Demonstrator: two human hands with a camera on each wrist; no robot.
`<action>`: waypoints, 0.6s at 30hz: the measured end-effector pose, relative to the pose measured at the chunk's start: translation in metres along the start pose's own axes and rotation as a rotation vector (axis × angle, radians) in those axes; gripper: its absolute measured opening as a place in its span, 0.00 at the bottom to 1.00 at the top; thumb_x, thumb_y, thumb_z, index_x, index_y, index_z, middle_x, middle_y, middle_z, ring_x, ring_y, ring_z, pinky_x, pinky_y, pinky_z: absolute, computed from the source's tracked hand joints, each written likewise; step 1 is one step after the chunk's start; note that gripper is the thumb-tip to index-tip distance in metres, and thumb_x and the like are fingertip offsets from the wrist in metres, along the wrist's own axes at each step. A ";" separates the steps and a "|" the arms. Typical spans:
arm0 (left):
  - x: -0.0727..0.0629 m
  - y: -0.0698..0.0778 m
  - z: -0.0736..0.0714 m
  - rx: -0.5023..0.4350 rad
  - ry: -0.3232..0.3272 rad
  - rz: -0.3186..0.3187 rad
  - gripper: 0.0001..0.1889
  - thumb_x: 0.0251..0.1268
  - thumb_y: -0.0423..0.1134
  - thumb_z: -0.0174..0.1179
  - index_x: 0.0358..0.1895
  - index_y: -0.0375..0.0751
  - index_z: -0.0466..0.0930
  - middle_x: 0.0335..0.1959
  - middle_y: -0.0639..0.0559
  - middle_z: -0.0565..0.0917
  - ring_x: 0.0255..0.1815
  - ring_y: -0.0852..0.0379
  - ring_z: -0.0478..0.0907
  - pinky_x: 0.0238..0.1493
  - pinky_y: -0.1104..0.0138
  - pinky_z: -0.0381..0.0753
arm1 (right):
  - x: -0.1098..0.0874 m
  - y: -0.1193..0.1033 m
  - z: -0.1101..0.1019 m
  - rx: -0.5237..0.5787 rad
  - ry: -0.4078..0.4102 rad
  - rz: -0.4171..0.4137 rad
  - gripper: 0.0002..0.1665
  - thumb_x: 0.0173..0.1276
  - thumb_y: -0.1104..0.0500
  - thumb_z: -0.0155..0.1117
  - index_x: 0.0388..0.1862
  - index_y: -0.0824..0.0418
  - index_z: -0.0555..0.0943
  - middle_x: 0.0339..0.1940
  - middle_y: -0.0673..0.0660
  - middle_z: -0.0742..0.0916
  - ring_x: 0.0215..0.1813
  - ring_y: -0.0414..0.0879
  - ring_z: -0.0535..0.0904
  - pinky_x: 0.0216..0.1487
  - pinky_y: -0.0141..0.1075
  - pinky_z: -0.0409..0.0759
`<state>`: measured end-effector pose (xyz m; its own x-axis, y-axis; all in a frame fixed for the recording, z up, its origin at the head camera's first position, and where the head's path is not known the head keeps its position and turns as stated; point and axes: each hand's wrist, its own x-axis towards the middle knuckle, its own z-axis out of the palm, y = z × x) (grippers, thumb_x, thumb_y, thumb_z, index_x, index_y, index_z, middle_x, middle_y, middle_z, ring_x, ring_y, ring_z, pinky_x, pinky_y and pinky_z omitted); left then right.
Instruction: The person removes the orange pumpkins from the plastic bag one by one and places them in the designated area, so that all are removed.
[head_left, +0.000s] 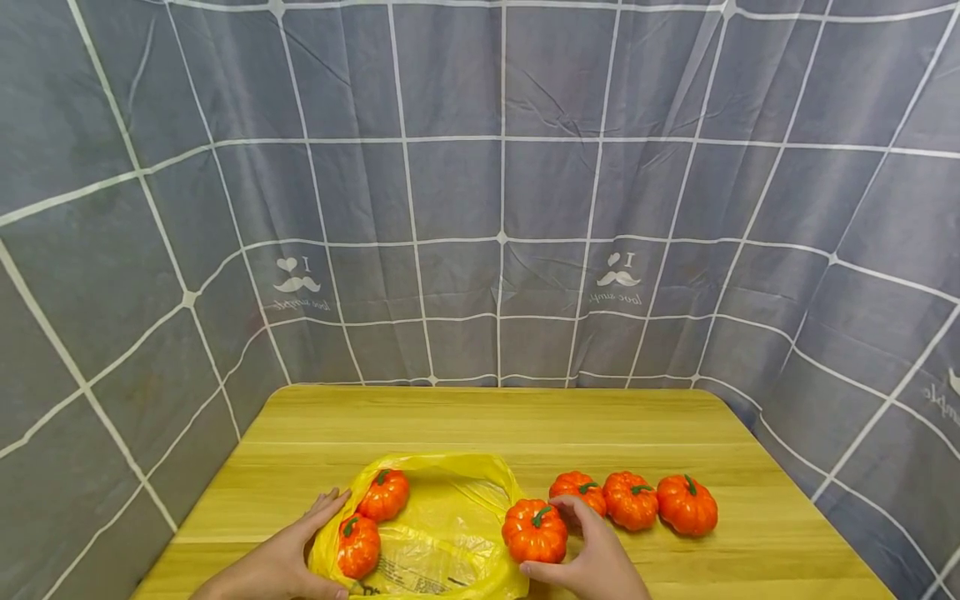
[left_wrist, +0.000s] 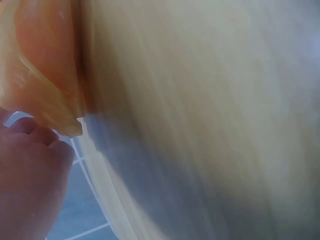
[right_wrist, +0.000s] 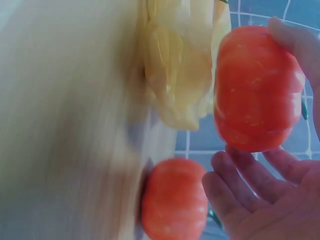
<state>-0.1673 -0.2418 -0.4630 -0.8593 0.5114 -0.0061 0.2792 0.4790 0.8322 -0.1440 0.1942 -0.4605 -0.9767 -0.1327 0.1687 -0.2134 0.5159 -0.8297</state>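
Observation:
My right hand [head_left: 592, 554] holds a small orange pumpkin [head_left: 534, 533] with a green stem between thumb and fingers, at the right rim of an open yellow plastic bag [head_left: 442, 533]. In the right wrist view the held pumpkin [right_wrist: 257, 90] is lifted off the table, with the bag beyond it. My left hand [head_left: 288, 558] grips the left side of the bag, its thumb near the front edge. Inside the bag, along its left side, lie two more pumpkins, one farther back [head_left: 384, 495] and one nearer [head_left: 358, 547]. The left wrist view shows orange through the bag [left_wrist: 42, 60].
Three pumpkins stand in a row right of the bag: a left one [head_left: 573, 490], a middle one [head_left: 630, 502] and a right one [head_left: 687, 506]. They rest on a wood-grain table [head_left: 480, 417]. A grey curtain [head_left: 457, 192] with white grid lines surrounds its back and sides.

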 end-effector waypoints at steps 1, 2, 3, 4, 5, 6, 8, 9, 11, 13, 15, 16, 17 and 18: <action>0.000 -0.001 0.000 0.004 0.000 0.003 0.57 0.52 0.41 0.79 0.78 0.26 0.49 0.76 0.20 0.42 0.73 0.20 0.32 0.59 0.22 0.42 | -0.002 0.002 -0.003 -0.015 0.009 -0.009 0.49 0.42 0.43 0.88 0.59 0.61 0.77 0.51 0.50 0.84 0.52 0.49 0.81 0.55 0.43 0.79; 0.000 -0.001 0.000 0.011 0.001 0.006 0.57 0.52 0.41 0.79 0.78 0.26 0.49 0.76 0.20 0.42 0.73 0.20 0.32 0.59 0.22 0.43 | -0.003 0.003 -0.006 -0.025 0.016 -0.005 0.49 0.42 0.43 0.88 0.59 0.61 0.77 0.52 0.50 0.84 0.52 0.48 0.81 0.55 0.44 0.79; 0.000 -0.002 0.001 0.020 0.001 0.010 0.56 0.53 0.41 0.78 0.78 0.26 0.49 0.76 0.20 0.42 0.73 0.20 0.33 0.59 0.23 0.45 | -0.004 0.004 -0.009 -0.033 0.020 0.008 0.49 0.41 0.42 0.88 0.59 0.61 0.77 0.52 0.50 0.84 0.53 0.49 0.81 0.56 0.44 0.79; -0.001 -0.003 0.001 0.030 0.002 0.024 0.56 0.53 0.40 0.78 0.78 0.25 0.49 0.76 0.20 0.43 0.73 0.19 0.34 0.59 0.23 0.46 | -0.006 0.005 -0.012 -0.041 0.030 0.022 0.49 0.41 0.42 0.88 0.59 0.61 0.77 0.52 0.51 0.84 0.54 0.49 0.81 0.56 0.45 0.79; -0.001 -0.004 0.001 0.036 0.003 0.036 0.55 0.54 0.40 0.78 0.78 0.25 0.49 0.76 0.19 0.43 0.72 0.19 0.34 0.59 0.23 0.47 | -0.008 0.007 -0.016 -0.049 0.040 0.041 0.49 0.41 0.42 0.88 0.59 0.61 0.77 0.53 0.51 0.84 0.55 0.50 0.81 0.57 0.46 0.79; -0.001 -0.005 0.001 0.043 0.004 0.049 0.55 0.54 0.39 0.78 0.77 0.24 0.50 0.75 0.18 0.44 0.72 0.18 0.35 0.58 0.23 0.49 | -0.010 0.008 -0.020 -0.052 0.051 0.065 0.49 0.41 0.42 0.88 0.59 0.61 0.78 0.54 0.52 0.84 0.55 0.51 0.81 0.57 0.48 0.78; -0.001 -0.006 0.002 0.081 0.009 0.052 0.54 0.55 0.40 0.78 0.77 0.25 0.51 0.76 0.20 0.46 0.72 0.19 0.37 0.61 0.26 0.54 | -0.013 0.012 -0.029 -0.066 0.072 0.108 0.49 0.41 0.43 0.88 0.59 0.62 0.78 0.55 0.54 0.84 0.56 0.53 0.81 0.58 0.50 0.78; -0.001 -0.007 0.002 0.086 0.011 0.055 0.54 0.54 0.41 0.78 0.77 0.25 0.51 0.75 0.20 0.46 0.72 0.19 0.37 0.61 0.26 0.54 | -0.015 0.014 -0.034 -0.072 0.085 0.119 0.49 0.41 0.44 0.88 0.59 0.63 0.78 0.55 0.55 0.84 0.56 0.53 0.81 0.58 0.50 0.79; -0.001 -0.007 0.002 0.080 0.012 0.053 0.54 0.54 0.41 0.78 0.78 0.26 0.51 0.76 0.20 0.46 0.72 0.19 0.37 0.61 0.26 0.53 | -0.019 0.019 -0.042 -0.091 0.109 0.138 0.48 0.41 0.46 0.89 0.59 0.64 0.78 0.54 0.56 0.85 0.55 0.53 0.82 0.56 0.48 0.79; -0.001 -0.006 0.001 0.072 0.008 0.037 0.55 0.54 0.41 0.78 0.78 0.26 0.51 0.76 0.21 0.45 0.72 0.20 0.36 0.61 0.26 0.51 | -0.024 0.023 -0.050 -0.110 0.122 0.153 0.47 0.41 0.47 0.89 0.58 0.64 0.78 0.53 0.56 0.85 0.53 0.52 0.82 0.54 0.45 0.80; 0.000 -0.005 0.001 0.030 0.000 0.034 0.55 0.54 0.40 0.78 0.78 0.25 0.49 0.76 0.19 0.44 0.72 0.19 0.34 0.59 0.22 0.46 | -0.028 0.027 -0.057 -0.120 0.131 0.165 0.47 0.41 0.49 0.89 0.58 0.65 0.78 0.52 0.57 0.85 0.52 0.51 0.82 0.52 0.42 0.80; 0.000 -0.004 0.000 0.021 -0.003 0.032 0.55 0.54 0.40 0.78 0.78 0.25 0.49 0.76 0.19 0.43 0.72 0.19 0.33 0.58 0.22 0.45 | -0.029 0.030 -0.061 -0.123 0.128 0.176 0.47 0.42 0.49 0.89 0.58 0.66 0.77 0.52 0.56 0.85 0.52 0.50 0.82 0.52 0.41 0.80; 0.000 -0.003 0.001 0.017 -0.004 0.030 0.55 0.54 0.40 0.78 0.78 0.25 0.49 0.76 0.19 0.43 0.73 0.19 0.33 0.58 0.22 0.45 | -0.031 0.033 -0.065 -0.123 0.121 0.197 0.47 0.42 0.49 0.88 0.58 0.66 0.77 0.51 0.56 0.85 0.51 0.49 0.82 0.51 0.39 0.80; 0.000 -0.003 0.001 0.024 -0.004 0.030 0.55 0.54 0.40 0.78 0.78 0.24 0.49 0.76 0.20 0.44 0.73 0.19 0.34 0.59 0.22 0.46 | -0.032 0.035 -0.069 -0.123 0.115 0.211 0.47 0.43 0.50 0.88 0.58 0.66 0.76 0.51 0.56 0.85 0.51 0.49 0.82 0.51 0.39 0.80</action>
<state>-0.1678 -0.2425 -0.4658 -0.8486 0.5289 0.0159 0.3149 0.4806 0.8184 -0.1213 0.2753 -0.4581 -0.9946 0.0817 0.0637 0.0009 0.6216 -0.7834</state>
